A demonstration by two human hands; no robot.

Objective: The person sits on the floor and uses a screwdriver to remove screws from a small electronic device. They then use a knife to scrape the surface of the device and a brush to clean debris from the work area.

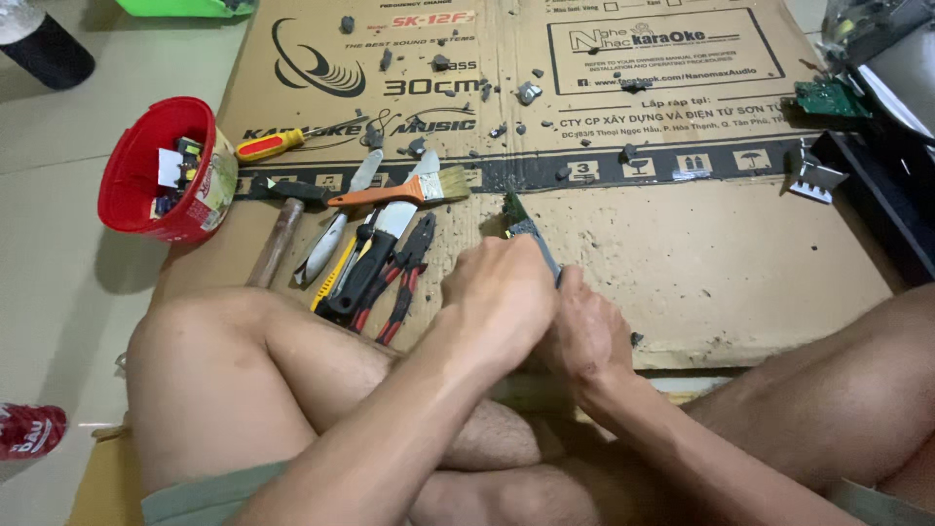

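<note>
Nearest: my crossed bare legs, on which both forearms are resting.

Left hand (497, 297): I am curling its fingers shut into a fist around something that the hand itself is hiding; I cannot tell what.

Right hand (584, 336): I am pressing it against the left, fingers closed on the lower end of a small green circuit board (513, 212), whose top is sticking out just above both hands, over the cardboard sheet (721, 253) lying on the floor.

Left of the hands, lying close together on the cardboard: red-handled pliers (404, 278), a black-handled knife (385, 248), a yellow utility knife (331, 278), a wooden-handled hammer (278, 239).

Just beyond these: an orange-handled paintbrush (404, 190) and a screwdriver (271, 145) with a red and yellow handle.

Far left: a red plastic tub (161, 170) lying on its side, holding small parts.

Scattered across the far cardboard: dark grey fragments (527, 93).

Far right: a second green circuit board (831, 97) and a small metal bracket (810, 173), both beside a black casing (891, 195).
</note>
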